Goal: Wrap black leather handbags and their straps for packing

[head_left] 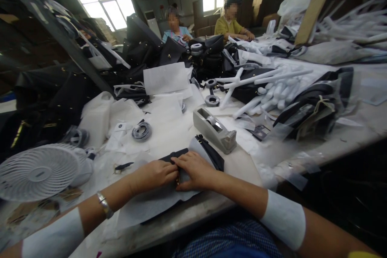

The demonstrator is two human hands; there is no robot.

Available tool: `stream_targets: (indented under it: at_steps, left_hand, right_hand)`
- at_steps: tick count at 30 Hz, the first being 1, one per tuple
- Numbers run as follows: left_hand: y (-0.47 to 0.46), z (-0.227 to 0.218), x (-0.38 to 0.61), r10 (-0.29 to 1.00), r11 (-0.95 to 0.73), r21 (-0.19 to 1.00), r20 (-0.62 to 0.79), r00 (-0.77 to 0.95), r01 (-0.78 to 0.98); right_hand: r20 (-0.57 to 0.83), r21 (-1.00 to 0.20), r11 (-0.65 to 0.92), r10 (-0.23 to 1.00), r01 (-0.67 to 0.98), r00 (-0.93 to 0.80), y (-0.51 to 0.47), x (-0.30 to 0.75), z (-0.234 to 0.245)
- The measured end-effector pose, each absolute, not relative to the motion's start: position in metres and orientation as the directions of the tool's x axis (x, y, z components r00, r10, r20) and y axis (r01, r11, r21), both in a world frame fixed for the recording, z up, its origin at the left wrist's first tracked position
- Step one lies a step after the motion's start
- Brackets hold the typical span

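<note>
A black bag lies at the table's near edge, partly covered by thin white paper. My left hand comes from the left, fingers bent together at the bag's middle. My right hand meets it there, fingers and thumb curled round the same spot. Between the fingertips shows a small gold-coloured metal fitting; the hands hide the rest of it. Just beyond the bag stands a grey tape dispenser.
At left stands a white fan. Coiled grey-wrapped straps, paper sheets and a pile of white-wrapped rods cover the table. Black bags are heaped left and behind. Two people sit across the table.
</note>
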State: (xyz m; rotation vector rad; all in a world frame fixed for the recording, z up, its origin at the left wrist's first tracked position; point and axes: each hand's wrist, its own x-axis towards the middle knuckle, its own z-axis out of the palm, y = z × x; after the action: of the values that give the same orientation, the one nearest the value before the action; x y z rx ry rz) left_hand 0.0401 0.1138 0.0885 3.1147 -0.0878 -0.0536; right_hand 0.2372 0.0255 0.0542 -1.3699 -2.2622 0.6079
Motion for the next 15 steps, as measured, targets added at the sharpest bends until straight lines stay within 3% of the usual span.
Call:
stream_targets:
  at_steps: [7, 15]
  left_hand:
    - [0.106, 0.082, 0.046, 0.041, -0.999, 0.011, -0.048, 0.998, 0.042]
    - [0.111, 0.098, 0.060, 0.124, -0.967, 0.194, -0.221, 0.967, 0.168]
  right_hand:
    - [0.121, -0.556, 0.408, 0.902, 0.724, -0.414, 0.027, 0.236, 0.053]
    - [0.137, -0.510, 0.412, 0.906, 0.755, -0.401, 0.029, 0.233, 0.051]
